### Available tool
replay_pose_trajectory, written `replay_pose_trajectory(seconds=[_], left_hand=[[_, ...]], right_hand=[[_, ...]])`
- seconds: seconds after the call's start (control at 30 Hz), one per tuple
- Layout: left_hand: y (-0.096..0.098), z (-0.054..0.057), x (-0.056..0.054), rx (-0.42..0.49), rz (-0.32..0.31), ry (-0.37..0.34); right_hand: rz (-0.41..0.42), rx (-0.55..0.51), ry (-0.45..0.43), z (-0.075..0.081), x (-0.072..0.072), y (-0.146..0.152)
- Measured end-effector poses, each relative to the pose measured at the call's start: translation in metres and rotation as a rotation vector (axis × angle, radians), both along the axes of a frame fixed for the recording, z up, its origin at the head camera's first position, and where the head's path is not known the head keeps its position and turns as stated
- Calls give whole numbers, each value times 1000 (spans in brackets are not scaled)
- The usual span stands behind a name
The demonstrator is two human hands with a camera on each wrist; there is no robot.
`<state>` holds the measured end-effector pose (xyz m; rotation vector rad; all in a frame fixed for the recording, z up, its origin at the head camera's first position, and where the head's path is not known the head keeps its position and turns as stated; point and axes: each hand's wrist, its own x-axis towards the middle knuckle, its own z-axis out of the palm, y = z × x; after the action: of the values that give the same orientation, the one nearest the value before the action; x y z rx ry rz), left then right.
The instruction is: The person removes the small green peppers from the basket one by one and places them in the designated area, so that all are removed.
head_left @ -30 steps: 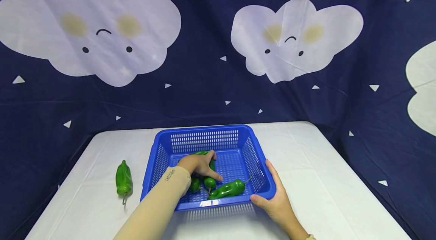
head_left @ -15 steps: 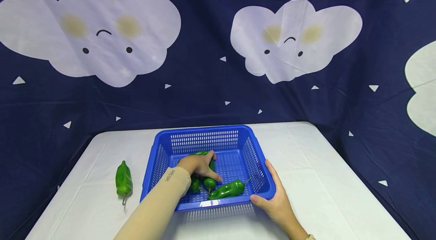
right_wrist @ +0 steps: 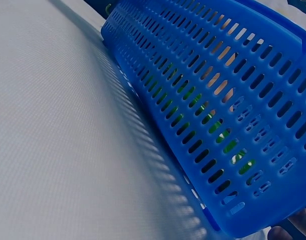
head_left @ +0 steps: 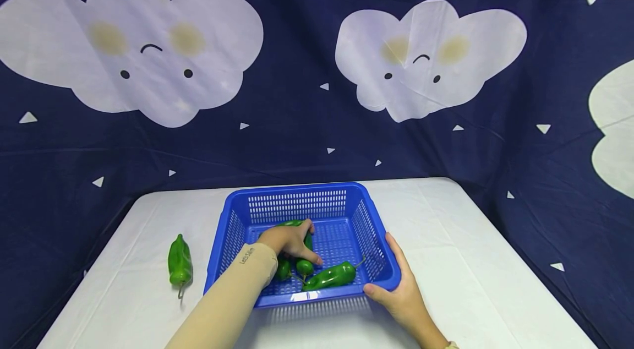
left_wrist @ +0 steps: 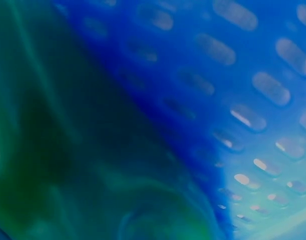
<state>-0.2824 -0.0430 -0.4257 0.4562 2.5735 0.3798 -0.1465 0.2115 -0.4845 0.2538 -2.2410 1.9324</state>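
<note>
A blue plastic basket (head_left: 317, 298) stands on the white table, with several green peppers lying inside. My left hand (head_left: 289, 240) reaches down into it, thumb and fingers spread around a green pepper (head_left: 309, 239) that is mostly hidden under the hand. Just right of the thumb lies another green pepper (head_left: 331, 276), its stem toward the right wall. In the left wrist view, a blurred green pepper (left_wrist: 67, 150) fills the left side, close to the lens. My right hand (head_left: 403, 294) grips the basket's near right corner, thumb at the front rim and fingers along the right side.
Left of the basket, a single green pepper (head_left: 179, 261) lies on the white tablecloth (head_left: 446, 239), stem toward me. Behind the table hangs a dark blue cloth (head_left: 297, 134) printed with clouds. The basket's slotted side wall (right_wrist: 203, 100) fills much of the right wrist view.
</note>
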Motion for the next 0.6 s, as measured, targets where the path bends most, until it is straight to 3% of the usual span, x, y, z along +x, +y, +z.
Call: replay_pose_trajectory(seconds=[0.6], left_hand=[[-1,0,0,10,-14,-14]], right_hand=[[-28,33,4,-2,0,1]])
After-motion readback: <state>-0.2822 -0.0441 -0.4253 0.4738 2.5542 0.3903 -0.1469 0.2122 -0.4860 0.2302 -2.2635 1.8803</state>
